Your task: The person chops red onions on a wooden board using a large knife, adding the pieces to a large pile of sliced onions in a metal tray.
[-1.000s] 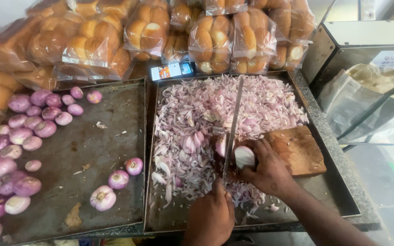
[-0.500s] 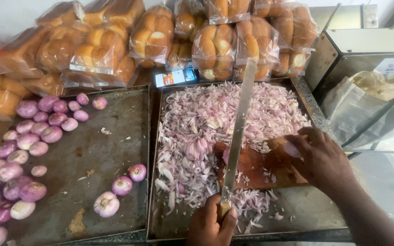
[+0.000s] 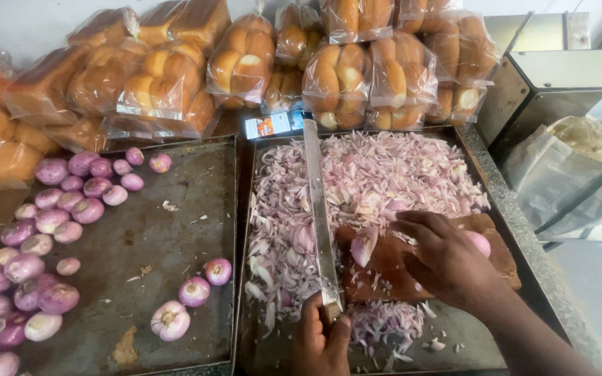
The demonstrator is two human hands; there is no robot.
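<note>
My left hand sits at the bottom centre, shut on the handle of a long knife. Its blade points away from me across the heap of sliced onion. My right hand rests on the wooden cutting board, and its fingertips hold a peeled onion half just right of the blade. A second onion piece shows behind that hand on the board.
The right metal tray holds the slices and the board. The left tray carries many whole peeled onions and three loose onions. Bagged bread rolls line the back. A steel box and plastic bags stand at the right.
My right hand left the onion by the blade, swept right over the board, and now holds an onion half beside the knife. The blade has swung from leaning right to nearly straight.
</note>
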